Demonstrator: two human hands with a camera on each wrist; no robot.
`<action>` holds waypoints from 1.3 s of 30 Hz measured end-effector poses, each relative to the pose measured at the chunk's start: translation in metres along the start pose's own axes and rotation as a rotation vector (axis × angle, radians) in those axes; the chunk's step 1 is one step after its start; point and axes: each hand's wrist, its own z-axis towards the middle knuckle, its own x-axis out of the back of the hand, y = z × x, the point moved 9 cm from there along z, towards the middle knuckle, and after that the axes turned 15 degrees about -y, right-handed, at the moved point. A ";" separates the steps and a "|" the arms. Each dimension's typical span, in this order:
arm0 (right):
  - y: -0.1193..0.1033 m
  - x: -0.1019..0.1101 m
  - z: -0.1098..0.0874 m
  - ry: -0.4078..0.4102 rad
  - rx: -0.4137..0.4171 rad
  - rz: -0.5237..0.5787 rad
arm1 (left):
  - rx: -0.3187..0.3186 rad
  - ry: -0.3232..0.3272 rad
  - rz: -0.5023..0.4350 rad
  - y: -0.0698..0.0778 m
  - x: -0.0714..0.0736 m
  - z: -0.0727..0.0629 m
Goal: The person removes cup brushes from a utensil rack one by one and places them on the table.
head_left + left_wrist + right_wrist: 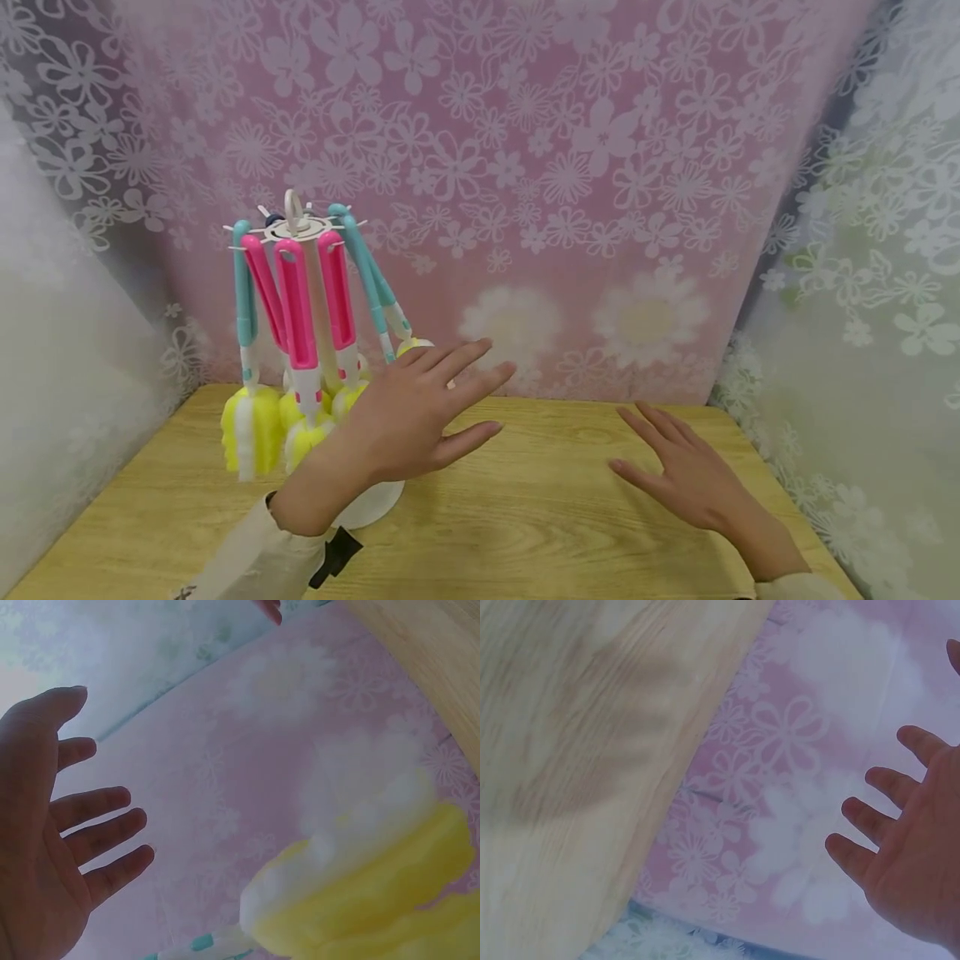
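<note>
A white rack [296, 227] with a hook on top stands at the left of the table, hung with several sponge brushes. Some brushes have pink handles [297, 308], others teal handles [243, 292], and yellow-and-white sponge heads [251, 425] hang at the bottom. My left hand [412, 412] is held out in front of the rack with spread fingers and holds nothing; it hides part of the rack's lower right. In the left wrist view, a sponge head [367, 877] shows beside the palm. Over the table's right side, my right hand [690, 475] is empty, its fingers extended.
The wooden table [525, 533] reaches back to a pink flowered curtain [480, 208]. Pale flowered curtains [885, 333] flank it on both sides. The rack's round white base [371, 504] shows below my left wrist, where a black strap [336, 557] hangs.
</note>
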 end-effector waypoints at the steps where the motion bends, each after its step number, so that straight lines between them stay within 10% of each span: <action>1: -0.002 0.001 0.002 0.001 0.005 -0.001 | -0.001 0.003 0.010 -0.001 0.003 -0.001; 26: -0.030 -0.008 0.025 0.005 0.056 0.034 | 0.031 0.321 0.188 -0.040 0.097 -0.025; 39: -0.033 -0.016 0.032 0.001 0.062 0.035 | 0.326 0.606 0.203 -0.083 0.127 -0.059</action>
